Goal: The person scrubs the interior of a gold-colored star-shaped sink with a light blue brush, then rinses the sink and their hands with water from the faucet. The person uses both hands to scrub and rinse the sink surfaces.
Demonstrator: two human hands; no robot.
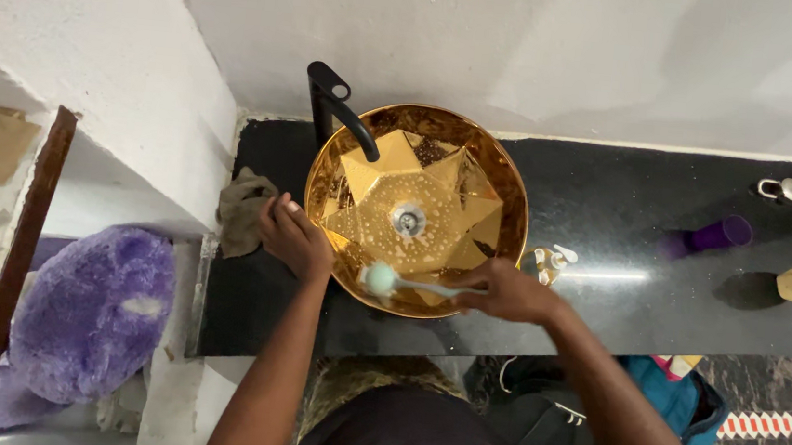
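Single head view, steeply down, seemingly close over gold basin [416, 210] and black counter [666, 229].
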